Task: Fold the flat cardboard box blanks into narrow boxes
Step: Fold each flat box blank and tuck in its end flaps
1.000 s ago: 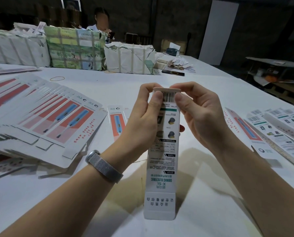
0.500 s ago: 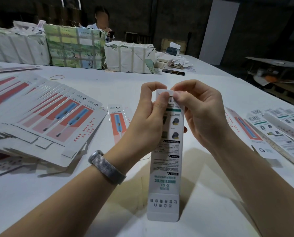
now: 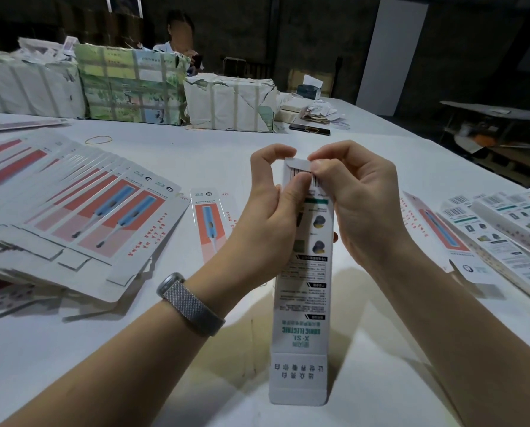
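Observation:
A long narrow white box [image 3: 300, 306] with printed text stands on end above the white table [image 3: 196, 155], its near end flap still straight. My left hand [image 3: 270, 211] grips its upper part, thumb on the barcode. My right hand [image 3: 359, 204] pinches the top flap, which is bent down over the box's far end. A fanned stack of flat red-and-white blanks [image 3: 72, 211] lies at the left. One single blank [image 3: 209, 223] lies behind my left wrist.
Folded narrow boxes [image 3: 504, 235] lie at the right edge. Wrapped paper bundles [image 3: 128, 84] line the far side, where a person [image 3: 180, 35] sits. A rubber band [image 3: 98, 139] and a dark phone [image 3: 309, 128] lie on the table.
The top flap has been bent further down over the far end of the box. My fingers have closed in on it and the box has tilted slightly.

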{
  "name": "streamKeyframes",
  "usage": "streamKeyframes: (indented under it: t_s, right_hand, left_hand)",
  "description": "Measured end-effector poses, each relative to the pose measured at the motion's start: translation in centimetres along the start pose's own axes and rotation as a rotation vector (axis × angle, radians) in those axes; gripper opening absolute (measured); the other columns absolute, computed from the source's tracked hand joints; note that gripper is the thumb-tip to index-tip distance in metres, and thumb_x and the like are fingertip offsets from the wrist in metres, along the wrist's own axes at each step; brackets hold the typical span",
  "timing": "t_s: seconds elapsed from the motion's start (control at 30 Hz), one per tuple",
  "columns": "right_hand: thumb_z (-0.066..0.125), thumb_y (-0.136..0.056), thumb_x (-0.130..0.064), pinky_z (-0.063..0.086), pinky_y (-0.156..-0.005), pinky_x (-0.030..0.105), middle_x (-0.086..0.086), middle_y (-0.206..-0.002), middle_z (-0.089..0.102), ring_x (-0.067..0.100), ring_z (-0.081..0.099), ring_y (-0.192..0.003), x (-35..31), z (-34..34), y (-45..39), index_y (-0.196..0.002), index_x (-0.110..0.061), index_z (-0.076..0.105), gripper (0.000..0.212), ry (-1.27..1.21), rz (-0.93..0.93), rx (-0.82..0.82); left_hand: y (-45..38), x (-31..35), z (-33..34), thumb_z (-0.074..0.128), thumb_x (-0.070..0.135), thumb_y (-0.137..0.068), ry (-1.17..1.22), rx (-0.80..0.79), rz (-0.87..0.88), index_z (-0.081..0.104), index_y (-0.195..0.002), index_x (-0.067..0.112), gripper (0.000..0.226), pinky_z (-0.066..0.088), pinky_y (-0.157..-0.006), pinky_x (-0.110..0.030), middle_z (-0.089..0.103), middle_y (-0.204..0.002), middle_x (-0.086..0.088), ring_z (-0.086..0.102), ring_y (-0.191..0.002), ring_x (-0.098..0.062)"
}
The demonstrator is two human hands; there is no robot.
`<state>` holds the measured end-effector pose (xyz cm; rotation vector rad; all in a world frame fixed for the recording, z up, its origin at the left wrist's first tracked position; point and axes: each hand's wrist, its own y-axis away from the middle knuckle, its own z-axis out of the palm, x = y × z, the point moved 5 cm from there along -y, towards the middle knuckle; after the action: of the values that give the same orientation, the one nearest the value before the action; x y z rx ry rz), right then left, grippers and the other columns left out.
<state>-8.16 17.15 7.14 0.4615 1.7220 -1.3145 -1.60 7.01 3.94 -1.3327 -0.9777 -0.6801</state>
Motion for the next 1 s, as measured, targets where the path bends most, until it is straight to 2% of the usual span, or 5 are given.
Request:
streamKeyframes:
  t_s: [0.27,0.43,0.53,0.83,1.0]
  right_hand:
    - [0.061,-0.083,-0.016,0.059,-0.064,0.045,-0.001,-0.074,0.066,0.024,0.068,-0.069,0.0,-0.1,-0.3,-0.079,-0.016,0.068,0.007,-0.073,0.060,0.044]
    - [0.058,-0.091,-0.005,0.057,-0.059,0.036,-0.003,-0.069,0.065,0.024,0.067,-0.066,0.3,-0.2,-0.7,-0.078,-0.013,0.066,0.017,-0.059,0.094,0.030]
    - [0.059,-0.086,-0.009,0.056,-0.059,0.027,-0.003,-0.066,0.065,0.018,0.066,-0.066,0.2,-0.1,-0.8,-0.074,-0.013,0.066,0.015,-0.093,0.122,-0.027]
    - [0.059,-0.089,-0.023,0.057,-0.071,0.027,-0.003,-0.072,0.066,0.014,0.065,-0.075,0.4,-0.3,-0.8,-0.078,-0.013,0.069,0.017,-0.190,0.170,-0.175]
    - [0.057,-0.089,-0.035,0.056,-0.072,0.028,-0.003,-0.071,0.064,0.015,0.064,-0.074,0.4,0.3,-0.4,-0.085,-0.012,0.070,0.027,-0.197,0.149,-0.187]
  left_hand:
    - [-0.2,0.1,0.0,0.039,0.035,-0.104,0.081,-0.059,-0.011,0.027,-0.127,0.041,0.026,0.063,-0.062,-0.046,0.068,-0.085,-0.016,0.073,-0.072,-0.036]
    - [-0.2,-0.1,0.0,0.039,0.032,-0.106,0.133,-0.089,-0.084,0.027,-0.129,0.043,0.028,0.063,-0.061,-0.041,0.070,-0.079,-0.002,0.074,-0.069,-0.032]
    - [-0.2,0.0,-0.1,0.040,0.034,-0.104,0.144,-0.078,-0.092,0.030,-0.124,0.042,0.024,0.061,-0.059,-0.039,0.070,-0.081,-0.006,0.074,-0.069,-0.033]
    - [-0.2,0.2,-0.3,0.036,0.037,-0.106,0.155,-0.046,-0.095,0.034,-0.109,0.038,0.004,0.061,-0.059,-0.045,0.071,-0.079,-0.003,0.074,-0.069,-0.035]
    - [-0.1,0.3,-0.7,0.035,0.035,-0.107,0.168,-0.022,-0.080,0.035,-0.108,0.035,0.001,0.059,-0.058,-0.038,0.070,-0.082,-0.005,0.074,-0.069,-0.034]
